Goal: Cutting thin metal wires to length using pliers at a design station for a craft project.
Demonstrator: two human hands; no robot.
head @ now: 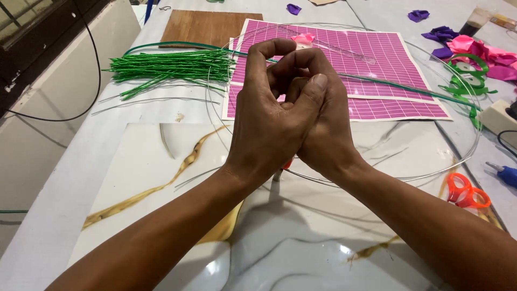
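My left hand point(264, 126) and my right hand point(326, 134) are pressed together above the middle of the table, fingers curled shut, with the left thumb lying across the right hand. A red-handled tool point(287, 163) with a grey metal tip peeks out below the two palms, apparently in my right hand. What the fingers pinch is hidden. A large ring of thin bare wire point(431, 175) lies on the table around and under the hands. A long green-wrapped wire point(398, 86) runs behind them.
A bundle of green wrapped wires point(167, 67) lies at the left, with a brown board point(204, 27) behind it. Pink gridded sheets point(388, 59) lie beyond the hands. At the right are orange scissors point(466, 194), green ribbon point(468, 81), pink and purple fabric scraps point(484, 51) and a blue tool point(506, 173).
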